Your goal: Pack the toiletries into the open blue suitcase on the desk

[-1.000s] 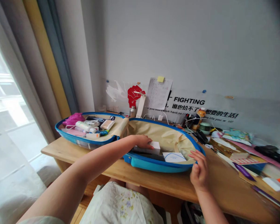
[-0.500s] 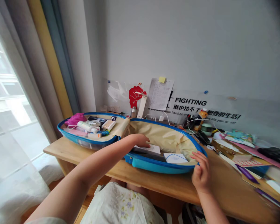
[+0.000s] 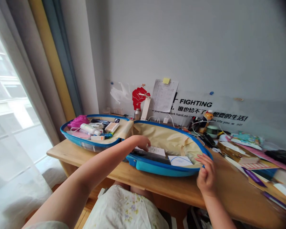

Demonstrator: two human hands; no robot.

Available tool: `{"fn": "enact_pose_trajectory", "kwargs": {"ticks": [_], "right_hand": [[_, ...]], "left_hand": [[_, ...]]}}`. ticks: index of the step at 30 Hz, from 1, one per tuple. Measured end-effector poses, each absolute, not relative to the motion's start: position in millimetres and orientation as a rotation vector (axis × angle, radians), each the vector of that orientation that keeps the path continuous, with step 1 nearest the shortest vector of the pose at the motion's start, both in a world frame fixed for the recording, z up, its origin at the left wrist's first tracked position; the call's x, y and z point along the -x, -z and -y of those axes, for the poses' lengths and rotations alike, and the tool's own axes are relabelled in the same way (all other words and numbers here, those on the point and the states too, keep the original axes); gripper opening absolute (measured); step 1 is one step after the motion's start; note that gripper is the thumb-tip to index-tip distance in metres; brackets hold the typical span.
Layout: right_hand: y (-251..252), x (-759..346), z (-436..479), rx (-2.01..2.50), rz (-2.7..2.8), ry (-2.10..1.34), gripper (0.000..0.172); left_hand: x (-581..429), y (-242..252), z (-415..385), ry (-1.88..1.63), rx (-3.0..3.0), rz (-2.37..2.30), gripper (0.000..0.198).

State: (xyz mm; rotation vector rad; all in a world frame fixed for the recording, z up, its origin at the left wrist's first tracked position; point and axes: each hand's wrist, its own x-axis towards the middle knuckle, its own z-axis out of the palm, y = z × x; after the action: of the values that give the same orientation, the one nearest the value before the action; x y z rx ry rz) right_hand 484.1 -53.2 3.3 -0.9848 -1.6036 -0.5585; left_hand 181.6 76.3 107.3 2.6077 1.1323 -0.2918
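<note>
An open blue suitcase (image 3: 166, 170) with beige lining lies on a wooden desk, its two halves spread side by side. My left hand (image 3: 141, 142) reaches into the right half, its fingers bent down onto a flat white box (image 3: 158, 151); its fingertips are partly hidden. A long dark item (image 3: 154, 157) lies in front of that box, along the near wall. To its right rests a second white box (image 3: 180, 161) with a blue curved line. My right hand (image 3: 206, 173) grips the suitcase's right rim, fingers over the edge and thumb outside.
The left half holds a magenta bundle (image 3: 78, 121), a white tube (image 3: 89, 129) and several small packages. Papers, pens and a purple item (image 3: 254, 176) crowd the desk's right side. A bottle with an orange top (image 3: 207, 118) stands near the wall. Curtains hang left.
My left hand's fingers have bent down further onto the white box, and the hand sits slightly lower. My right hand stays on the rim. The view has shifted slightly.
</note>
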Motion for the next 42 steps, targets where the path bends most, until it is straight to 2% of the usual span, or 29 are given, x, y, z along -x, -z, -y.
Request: {"fn": "enact_pose_trajectory", "kwargs": {"ticks": [7, 12, 14, 17, 19, 25, 34, 42], "right_hand": [[-4, -484, 54, 0.965, 1.617, 0.556, 0.037], [-2, -486, 53, 0.983, 1.599, 0.513, 0.04], [-1, -486, 53, 0.989, 1.6, 0.511, 0.041], [-1, -486, 52, 0.976, 1.592, 0.525, 0.041], [-2, -486, 52, 0.97, 1.596, 0.535, 0.04], [-3, -485, 53, 0.965, 1.602, 0.563, 0.038], [-2, -486, 54, 0.973, 1.622, 0.553, 0.037], [0, -487, 53, 0.982, 1.611, 0.55, 0.039]], "left_hand": [[-191, -108, -68, 0.357, -2.655, -1.154, 0.064], [-195, -109, -65, 0.349, -2.659, -1.171, 0.079], [-194, -109, -65, 0.356, -2.65, -1.153, 0.073], [-193, -109, -67, 0.372, -2.623, -1.127, 0.051], [-192, -108, -70, 0.385, -2.596, -1.127, 0.045], [-190, -101, -85, 0.42, -2.492, -1.152, 0.062], [-184, -98, -81, 0.272, -2.514, -1.082, 0.054], [-187, -101, -88, 0.364, -2.509, -1.095, 0.059]]}}
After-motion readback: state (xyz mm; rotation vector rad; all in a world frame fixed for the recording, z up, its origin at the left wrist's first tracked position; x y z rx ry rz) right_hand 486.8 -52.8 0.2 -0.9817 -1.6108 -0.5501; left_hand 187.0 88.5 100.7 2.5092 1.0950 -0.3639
